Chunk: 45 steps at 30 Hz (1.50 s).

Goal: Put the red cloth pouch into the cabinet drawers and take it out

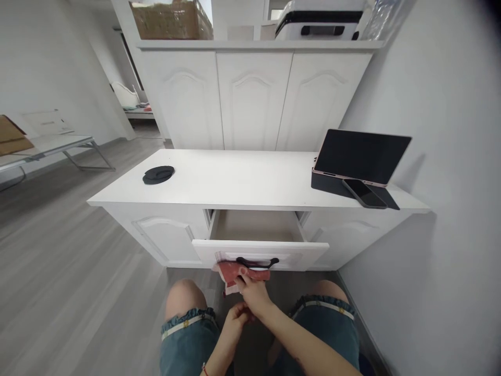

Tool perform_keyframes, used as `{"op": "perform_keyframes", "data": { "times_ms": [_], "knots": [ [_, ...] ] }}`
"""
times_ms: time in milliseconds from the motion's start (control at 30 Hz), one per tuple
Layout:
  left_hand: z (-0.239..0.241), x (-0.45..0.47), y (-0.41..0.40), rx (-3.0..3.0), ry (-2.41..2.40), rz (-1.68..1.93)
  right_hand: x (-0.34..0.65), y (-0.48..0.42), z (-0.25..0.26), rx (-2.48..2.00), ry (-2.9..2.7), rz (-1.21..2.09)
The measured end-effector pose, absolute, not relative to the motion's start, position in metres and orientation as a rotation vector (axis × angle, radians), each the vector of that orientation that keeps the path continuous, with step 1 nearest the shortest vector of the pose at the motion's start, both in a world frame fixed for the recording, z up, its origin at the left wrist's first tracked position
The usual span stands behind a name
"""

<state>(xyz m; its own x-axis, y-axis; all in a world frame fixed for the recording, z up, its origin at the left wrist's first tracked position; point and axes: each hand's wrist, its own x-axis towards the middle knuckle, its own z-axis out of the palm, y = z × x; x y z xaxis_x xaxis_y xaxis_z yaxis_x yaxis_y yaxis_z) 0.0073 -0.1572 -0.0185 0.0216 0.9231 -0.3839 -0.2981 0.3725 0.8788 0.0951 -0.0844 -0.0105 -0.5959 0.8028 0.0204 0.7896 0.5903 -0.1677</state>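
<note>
A red cloth point(231, 274) with a pale pattern and edge hangs against the front of the pulled-out drawer point(203, 249), just under its black handle point(257, 262). My right hand point(252, 293) has its fingers closed on this cloth, close below the handle. Lower down and a little to the left, my left hand point(238, 315) is close beside my right wrist, its fingers curled together. Whether anything is between the left fingers cannot be made out. The drawer's inside point(256, 225) shows a bare pale bottom.
On the white cabinet top point(235, 177) lie a flat black round item point(158, 174) at left, and a tablet point(362, 156) on a dark stand with a phone point(365, 193) at right. A wall point(450, 156) closes the right side. My knees flank the drawer.
</note>
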Motion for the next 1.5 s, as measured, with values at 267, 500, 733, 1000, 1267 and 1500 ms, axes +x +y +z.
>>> {"op": "perform_keyframes", "data": {
  "times_ms": [267, 500, 733, 1000, 1267, 1500],
  "knots": [
    [-0.002, -0.005, -0.139, 0.716, 1.275, 1.457, 0.164, -0.083, -0.05, -1.459, -2.331, -0.074],
    [0.021, 0.009, -0.119, 0.541, 1.251, 1.564, 0.231, -0.079, -0.071, -1.395, -2.002, -0.379],
    [0.043, 0.027, -0.1, 0.412, 1.094, 1.461, 0.23, -0.075, -0.076, -1.43, -1.922, -0.266],
    [0.045, 0.033, -0.085, 0.403, 1.092, 1.478, 0.22, -0.069, -0.08, -1.479, -1.734, 0.02],
    [0.044, 0.03, -0.073, 0.426, 1.091, 1.447, 0.211, -0.058, -0.071, -1.428, -1.628, 0.196],
    [0.043, 0.027, -0.057, 0.435, 1.083, 1.414, 0.203, -0.049, -0.052, -1.354, -1.591, 0.455]
  ]
}}
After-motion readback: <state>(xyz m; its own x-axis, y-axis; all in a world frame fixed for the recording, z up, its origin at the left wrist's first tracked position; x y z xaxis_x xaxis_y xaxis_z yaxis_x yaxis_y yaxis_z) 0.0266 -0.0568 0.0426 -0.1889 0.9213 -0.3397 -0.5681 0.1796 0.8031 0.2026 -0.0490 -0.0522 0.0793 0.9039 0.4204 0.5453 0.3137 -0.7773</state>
